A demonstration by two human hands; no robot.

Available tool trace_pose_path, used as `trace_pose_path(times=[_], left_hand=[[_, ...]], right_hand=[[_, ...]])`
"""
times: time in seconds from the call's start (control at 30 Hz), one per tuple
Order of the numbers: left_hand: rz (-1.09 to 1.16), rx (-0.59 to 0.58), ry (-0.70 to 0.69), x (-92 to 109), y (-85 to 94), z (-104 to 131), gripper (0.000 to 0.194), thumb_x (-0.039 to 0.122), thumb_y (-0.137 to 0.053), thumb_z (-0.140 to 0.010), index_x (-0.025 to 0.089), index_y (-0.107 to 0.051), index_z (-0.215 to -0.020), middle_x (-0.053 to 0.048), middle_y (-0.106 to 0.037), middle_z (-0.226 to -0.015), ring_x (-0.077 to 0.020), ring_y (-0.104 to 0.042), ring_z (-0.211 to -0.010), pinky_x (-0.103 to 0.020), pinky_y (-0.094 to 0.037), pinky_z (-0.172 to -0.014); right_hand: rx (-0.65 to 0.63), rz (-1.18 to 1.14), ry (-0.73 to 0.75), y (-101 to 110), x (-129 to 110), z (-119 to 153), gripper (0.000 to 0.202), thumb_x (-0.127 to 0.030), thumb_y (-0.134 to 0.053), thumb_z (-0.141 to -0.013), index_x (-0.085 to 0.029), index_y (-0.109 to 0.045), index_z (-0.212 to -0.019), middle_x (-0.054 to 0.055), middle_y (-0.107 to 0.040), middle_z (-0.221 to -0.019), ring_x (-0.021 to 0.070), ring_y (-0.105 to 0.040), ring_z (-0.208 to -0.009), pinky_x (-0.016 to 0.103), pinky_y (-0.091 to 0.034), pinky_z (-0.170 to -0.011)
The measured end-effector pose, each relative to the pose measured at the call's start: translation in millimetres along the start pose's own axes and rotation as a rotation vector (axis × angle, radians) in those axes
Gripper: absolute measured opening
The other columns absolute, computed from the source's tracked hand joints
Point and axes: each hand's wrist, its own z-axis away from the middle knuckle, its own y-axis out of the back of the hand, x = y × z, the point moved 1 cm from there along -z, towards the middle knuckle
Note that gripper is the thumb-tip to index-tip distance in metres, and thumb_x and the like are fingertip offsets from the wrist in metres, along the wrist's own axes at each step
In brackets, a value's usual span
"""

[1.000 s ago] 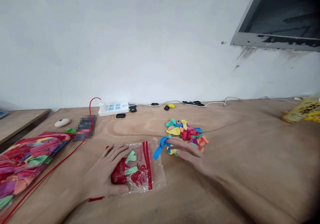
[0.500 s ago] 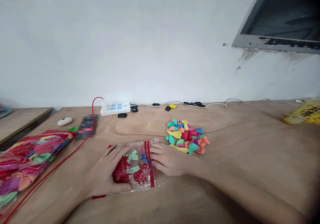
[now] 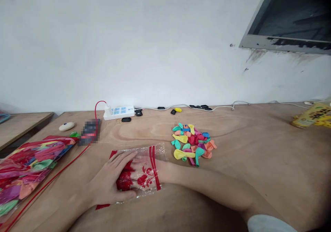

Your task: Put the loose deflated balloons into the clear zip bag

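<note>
A clear plastic bag with red print and two red stripes lies flat on the wooden table. My left hand rests over its left part, fingers stretched out and thumb apart. My right hand is inside the bag, entered from the right end and seen through the plastic; its fingers look extended, with their tips partly hidden by the red print and my left hand. Whatever lies under the right hand is hidden. Behind and right of the bag lies a loose pile of coloured balloons.
On the left are a fuller bag of balloons, a red cable, a phone and a pale oval object. A white power strip stands by the wall. A yellow packet is at far right.
My right hand has gone from on top of the bag's right end to inside it, moving left. The coloured pieces seen in the bag are now covered. My left hand has stayed put.
</note>
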Motion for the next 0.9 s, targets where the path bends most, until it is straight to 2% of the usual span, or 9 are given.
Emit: trace_pose_path(times=[0.1, 0.17, 0.3, 0.4, 0.47, 0.63, 0.73, 0.8, 0.9], left_hand=[[-0.002, 0.006, -0.011, 0, -0.7, 0, 0.113, 0.061, -0.084, -0.08, 0.033, -0.018, -0.167, -0.012, -0.045, -0.164, -0.039, -0.049, -0.145, -0.056, -0.046, -0.119], [-0.003, 0.005, -0.018, -1, -1.6, -1, 0.112, 0.064, -0.083, -0.08, 0.033, -0.019, -0.167, -0.012, -0.044, -0.165, -0.039, -0.049, -0.145, -0.056, -0.046, -0.119], [0.001, 0.0, -0.024, -3, -4.0, -1, 0.111, 0.065, -0.084, -0.079, 0.032, -0.024, -0.166, -0.011, -0.046, -0.163, -0.0386, -0.05, -0.145, -0.055, -0.045, -0.12], [0.001, -0.015, -0.024, -5, -5.3, -1, 0.107, 0.066, -0.083, -0.079, 0.032, -0.028, -0.165, -0.01, -0.047, -0.163, -0.0382, -0.05, -0.144, -0.054, -0.046, -0.119], [-0.004, -0.025, -0.026, -6, -5.5, -1, 0.107, 0.067, -0.082, -0.08, 0.032, -0.028, -0.165, -0.01, -0.047, -0.163, -0.0383, -0.05, -0.144, -0.054, -0.046, -0.119], [-0.022, -0.025, -0.046, -6, -4.7, -2, 0.106, 0.067, -0.081, -0.08, 0.033, -0.028, -0.165, -0.01, -0.048, -0.162, -0.0381, -0.05, -0.144, -0.056, -0.044, -0.12], [-0.023, -0.02, -0.049, -5, -3.7, -2, 0.105, 0.066, -0.081, -0.081, 0.033, -0.029, -0.165, -0.01, -0.049, -0.162, -0.0376, -0.052, -0.143, -0.054, -0.045, -0.119], [-0.024, -0.024, -0.052, -5, -3.2, -2, 0.105, 0.067, -0.081, -0.081, 0.033, -0.029, -0.165, -0.009, -0.049, -0.162, -0.0373, -0.052, -0.143, -0.053, -0.045, -0.119], [-0.03, -0.023, -0.059, -5, -3.0, -1, 0.105, 0.068, -0.081, -0.081, 0.033, -0.028, -0.165, -0.01, -0.049, -0.161, -0.0374, -0.052, -0.143, -0.053, -0.045, -0.119]], right_hand=[[0.157, -0.22, -0.043, 5, 2, 24, 0.043, -0.045, -0.053, -0.107, -0.023, -0.063, -0.142, 0.011, -0.058, -0.153, 0.0268, -0.047, -0.15, 0.045, -0.038, -0.128], [0.236, -0.423, -0.097, 12, 3, 44, 0.049, -0.044, -0.054, -0.107, -0.017, -0.059, -0.148, 0.014, -0.053, -0.158, 0.0273, -0.043, -0.153, 0.043, -0.035, -0.13], [0.237, -0.626, -0.218, 28, 5, 86, 0.047, -0.032, -0.051, -0.109, -0.019, -0.053, -0.154, 0.012, -0.054, -0.158, 0.025, -0.044, -0.152, 0.044, -0.035, -0.131], [0.228, -0.612, -0.354, 34, 11, 121, 0.046, -0.029, -0.049, -0.111, -0.018, -0.053, -0.155, 0.012, -0.055, -0.158, 0.0249, -0.043, -0.153, 0.046, -0.037, -0.129], [0.233, -0.556, -0.484, 30, 19, 148, 0.044, -0.028, -0.049, -0.11, -0.022, -0.055, -0.154, 0.01, -0.056, -0.157, 0.0255, -0.046, -0.151, 0.05, -0.04, -0.127], [0.278, -0.386, -0.8, 7, 53, 226, 0.035, -0.021, -0.055, -0.102, -0.026, -0.074, -0.131, 0.009, -0.07, -0.138, 0.0305, -0.061, -0.134, 0.058, -0.048, -0.117], [0.293, -0.338, -0.916, -3, 72, 265, 0.037, -0.009, -0.054, -0.084, -0.026, -0.084, -0.098, 0.006, -0.076, -0.124, 0.0313, -0.066, -0.124, 0.054, -0.056, -0.104], [0.261, -0.318, -0.948, -5, 79, 282, 0.039, -0.006, -0.052, -0.071, -0.027, -0.083, -0.081, 0.003, -0.078, -0.121, 0.0315, -0.067, -0.119, 0.053, -0.056, -0.1], [0.197, -0.301, -0.96, -8, 81, 290, 0.043, -0.006, -0.051, -0.065, -0.028, -0.084, -0.081, 0.001, -0.08, -0.116, 0.0327, -0.067, -0.118, 0.054, -0.055, -0.1]])
